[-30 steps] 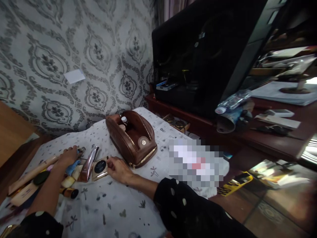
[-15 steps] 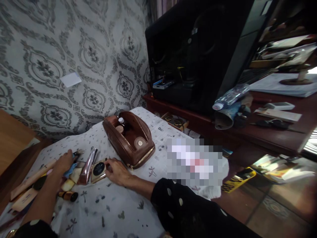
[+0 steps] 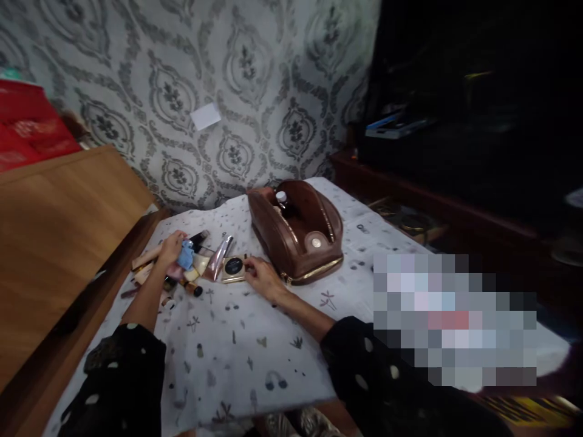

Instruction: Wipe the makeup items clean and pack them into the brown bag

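On the patterned white cloth [image 3: 255, 364], my left hand [image 3: 172, 250] reaches into a pile of cosmetics, its fingers curled down. A crumpled light-blue item [image 3: 186, 255] and a dark, brush-like piece [image 3: 199, 239] lie against it; what it grips is hidden. My right hand [image 3: 265, 280] has its fingertips closed at the right edge of a square gold compact [image 3: 234, 267] with a round black centre. Between the hands lies a shiny pinkish tube [image 3: 219, 258]. Close by is a small black-and-gold bottle [image 3: 192, 287]. Behind my right hand stands an unzipped brown cosmetic bag [image 3: 296, 243], with a white-capped bottle [image 3: 282, 199] inside.
A wooden panel [image 3: 68, 224] borders the left side, with a red item [image 3: 31, 121] above it. Patterned wallpaper [image 3: 246, 67] rises behind. A blurred-out object [image 3: 437, 309] lies at the right of the cloth, near a dark cabinet [image 3: 455, 182].
The view has swung left and down, so the bag and hands appear farther right. Both hands stay at the cosmetics, the right one still at the compact.
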A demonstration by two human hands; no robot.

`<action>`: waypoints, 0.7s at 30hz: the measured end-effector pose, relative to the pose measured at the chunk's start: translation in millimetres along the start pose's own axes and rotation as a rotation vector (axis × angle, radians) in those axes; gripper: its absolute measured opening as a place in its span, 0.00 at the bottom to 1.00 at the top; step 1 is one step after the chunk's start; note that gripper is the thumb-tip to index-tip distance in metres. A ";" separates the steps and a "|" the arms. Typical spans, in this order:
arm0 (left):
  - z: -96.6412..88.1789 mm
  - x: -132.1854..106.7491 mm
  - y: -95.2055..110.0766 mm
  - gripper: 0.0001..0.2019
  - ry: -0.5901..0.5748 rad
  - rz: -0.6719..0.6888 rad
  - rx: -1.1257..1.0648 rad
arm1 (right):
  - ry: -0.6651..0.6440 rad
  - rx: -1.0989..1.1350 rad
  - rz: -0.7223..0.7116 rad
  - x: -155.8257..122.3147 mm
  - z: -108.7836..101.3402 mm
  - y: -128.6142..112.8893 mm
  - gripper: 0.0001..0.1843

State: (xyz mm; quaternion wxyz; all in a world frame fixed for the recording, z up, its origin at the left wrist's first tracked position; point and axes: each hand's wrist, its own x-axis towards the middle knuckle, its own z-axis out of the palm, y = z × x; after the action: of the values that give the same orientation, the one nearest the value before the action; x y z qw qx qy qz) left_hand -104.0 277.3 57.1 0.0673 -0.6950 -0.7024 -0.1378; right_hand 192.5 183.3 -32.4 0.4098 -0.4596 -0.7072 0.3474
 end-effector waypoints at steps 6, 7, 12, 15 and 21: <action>-19.6 -29.7 -11.3 0.23 0.155 -0.048 -0.045 | -0.010 0.030 -0.054 -2.4 -3.3 2.9 0.15; -20.4 -36.5 -10.9 0.23 0.154 -0.048 -0.038 | -0.009 0.031 -0.057 -2.4 -3.3 3.5 0.15; -6.6 -71.7 6.6 0.17 0.078 -0.032 0.061 | 0.004 0.025 -0.057 -0.9 -0.7 7.9 0.15; 4.8 -83.0 25.4 0.16 0.004 0.002 0.128 | -0.003 0.025 -0.060 -0.8 -0.3 9.4 0.16; 4.0 -79.0 48.6 0.16 -0.138 0.095 0.193 | -0.036 0.032 -0.058 -1.8 -4.0 9.3 0.17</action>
State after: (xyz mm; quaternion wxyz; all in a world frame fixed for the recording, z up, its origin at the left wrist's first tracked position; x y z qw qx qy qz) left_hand -53.2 202.6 35.5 0.0919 -0.7256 -0.6817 -0.0182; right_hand 200.0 185.2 -39.3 0.4141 -0.4258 -0.7219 0.3549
